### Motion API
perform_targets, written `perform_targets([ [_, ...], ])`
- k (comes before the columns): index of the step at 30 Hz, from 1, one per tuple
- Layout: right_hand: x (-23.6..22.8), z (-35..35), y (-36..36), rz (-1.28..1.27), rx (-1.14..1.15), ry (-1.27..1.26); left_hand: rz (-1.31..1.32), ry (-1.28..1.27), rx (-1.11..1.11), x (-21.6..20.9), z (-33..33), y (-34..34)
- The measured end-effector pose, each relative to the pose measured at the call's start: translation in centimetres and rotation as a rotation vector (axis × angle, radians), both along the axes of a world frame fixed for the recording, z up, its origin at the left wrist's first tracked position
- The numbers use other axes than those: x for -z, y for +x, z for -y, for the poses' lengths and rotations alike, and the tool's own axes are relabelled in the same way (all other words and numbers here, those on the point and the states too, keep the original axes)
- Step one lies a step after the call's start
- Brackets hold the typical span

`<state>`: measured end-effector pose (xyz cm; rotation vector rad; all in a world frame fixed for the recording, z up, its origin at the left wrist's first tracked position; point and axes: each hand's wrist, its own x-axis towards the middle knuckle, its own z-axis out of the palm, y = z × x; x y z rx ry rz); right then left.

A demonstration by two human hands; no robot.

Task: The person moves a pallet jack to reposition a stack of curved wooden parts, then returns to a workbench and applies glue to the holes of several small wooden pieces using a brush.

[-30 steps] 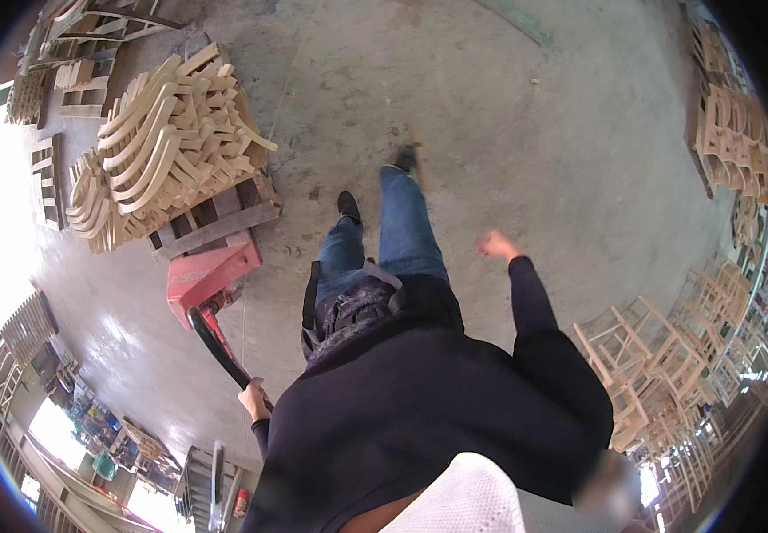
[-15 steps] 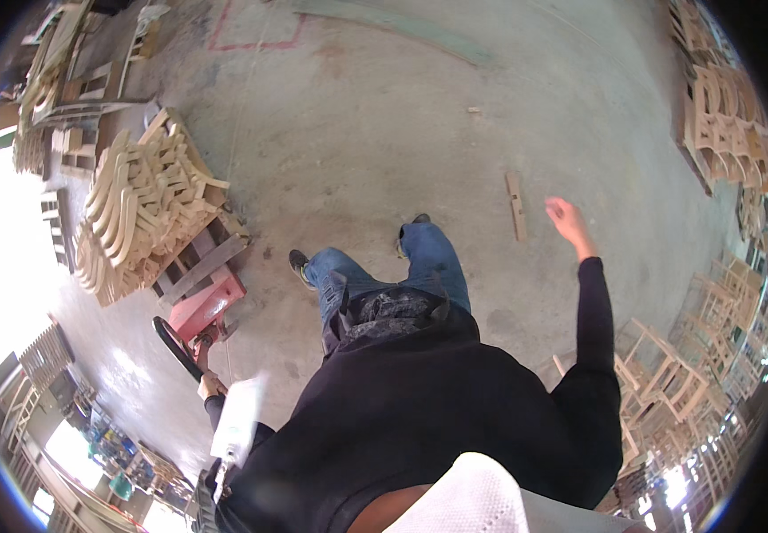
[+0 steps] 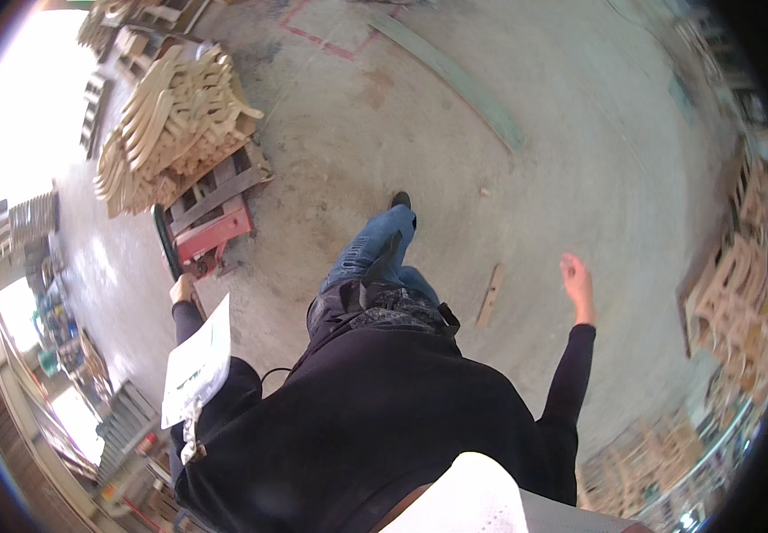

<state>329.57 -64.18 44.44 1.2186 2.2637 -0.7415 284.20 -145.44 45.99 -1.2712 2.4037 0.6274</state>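
- The left arm reaches out to the person's left, a bit bent, in a black sleeve.
- The left hand (image 3: 182,289) is closed tight around the dark handle (image 3: 167,242) of a red pallet truck (image 3: 211,238).
- The right arm is held out to the side and almost straight, also in a black sleeve.
- The right hand (image 3: 577,282) is up in the air over the floor (image 3: 526,178). It is loose and open, with the fingers spread a little. It holds nothing and touches nothing.
- The red pallet truck sits under a wooden pallet (image 3: 215,182), just in front of the left hand.
- A big pile of curved wooden parts (image 3: 171,120) lies on that pallet.
- A white sheet of paper (image 3: 196,364) hangs by the left elbow. How it is held there is hard to see.
- A short wooden strip (image 3: 490,295) lies on the floor between the legs and the right hand, apart from both.
- The person's body hides most of the floor close by, and only 1 shoe (image 3: 399,201) shows.
- The far right side is blurry. Stacks of wooden frames (image 3: 739,284) stand there, but their shape is hard to make out.
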Motion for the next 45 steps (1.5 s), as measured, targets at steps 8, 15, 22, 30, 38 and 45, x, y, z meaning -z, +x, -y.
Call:
perform_targets([
  [8,5.9,-8.6,-2.4,0.242,-0.058,-0.191,0.128,-0.093,0.013,-6.4,-8.2,6.1],
  [15,9.8,-14.3,-25.4,-0.099,-0.367,-0.188,0.267,-0.253,0.110,-10.6,-14.6,3.7],
  [22,6.6,-9.8,-48.1,-0.220,-0.616,-0.332,0.444,-0.361,0.135,-11.4,-19.5,0.0],
  [30,8.9,23.2,-69.4,-0.499,-1.099,-0.702,0.438,-0.340,0.226,-4.3,-16.0,-5.4],
  [38,6.8,49.8,-67.7,-0.870,-1.921,-0.835,0.337,-0.312,0.344,-2.1,-11.4,-3.3],
  [45,8.6,52.8,-67.1,-0.882,-1.778,-0.947,0.318,-0.192,0.360,-2.4,-11.3,-3.4],
])
